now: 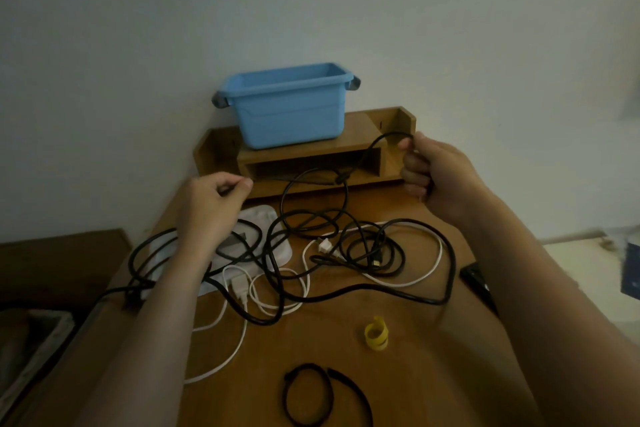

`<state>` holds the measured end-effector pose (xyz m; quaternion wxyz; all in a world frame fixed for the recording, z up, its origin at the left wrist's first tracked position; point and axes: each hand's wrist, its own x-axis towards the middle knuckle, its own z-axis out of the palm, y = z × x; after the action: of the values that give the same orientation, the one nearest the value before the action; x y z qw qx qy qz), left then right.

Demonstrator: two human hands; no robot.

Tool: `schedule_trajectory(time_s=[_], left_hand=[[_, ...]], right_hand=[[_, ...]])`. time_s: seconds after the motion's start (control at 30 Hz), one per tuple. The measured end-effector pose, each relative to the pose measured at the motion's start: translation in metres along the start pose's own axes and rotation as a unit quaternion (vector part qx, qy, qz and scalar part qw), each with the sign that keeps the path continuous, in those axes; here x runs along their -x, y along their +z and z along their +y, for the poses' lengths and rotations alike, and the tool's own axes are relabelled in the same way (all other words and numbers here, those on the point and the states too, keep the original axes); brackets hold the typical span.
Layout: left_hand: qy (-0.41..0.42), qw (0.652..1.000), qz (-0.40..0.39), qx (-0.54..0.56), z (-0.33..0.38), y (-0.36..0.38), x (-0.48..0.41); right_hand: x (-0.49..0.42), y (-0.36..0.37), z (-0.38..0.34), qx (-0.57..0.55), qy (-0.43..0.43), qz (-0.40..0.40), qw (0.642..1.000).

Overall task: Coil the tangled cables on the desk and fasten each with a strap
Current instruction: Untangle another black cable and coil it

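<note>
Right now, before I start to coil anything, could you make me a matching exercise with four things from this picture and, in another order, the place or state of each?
Things:
1. bin
2. yellow strap
3. black strap
4. right hand

Places or states:
a. grips a black cable
b. lies nearest the front edge of the desk
c. stands on the shelf
d. lies curled up, just beyond the black strap

Pairs: 1-c, 2-d, 3-b, 4-a.
</note>
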<state>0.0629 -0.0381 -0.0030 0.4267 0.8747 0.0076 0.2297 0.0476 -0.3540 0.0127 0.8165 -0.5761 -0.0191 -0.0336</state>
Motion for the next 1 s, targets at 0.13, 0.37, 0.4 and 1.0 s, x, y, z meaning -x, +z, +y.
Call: schedule_trajectory(time_s=[0.13,0.37,0.4,1.0], left_hand=[[0.110,0.973,-0.140,-0.146,0.016,-0.004,0.006],[0.246,0.920,-0.304,0.010,0.043,-0.012,0.018],[0.264,0.911,-0.313,0.040,0.046,-0.013,0.020],[0.088,0.952,-0.015,0.293,0.044,0.017,0.021]], right_hand=[[0.002,0.018,-0.003,-0.052,-0.030,-0.038,0.997],[0.009,0.032,-0.002,0.152,-0.090,-0.112,0.978],[0.011,0.034,-0.002,0.171,-0.086,-0.132,0.973],[0.022,0.060,0.025,0.146,-0.013,-0.290,0.946]])
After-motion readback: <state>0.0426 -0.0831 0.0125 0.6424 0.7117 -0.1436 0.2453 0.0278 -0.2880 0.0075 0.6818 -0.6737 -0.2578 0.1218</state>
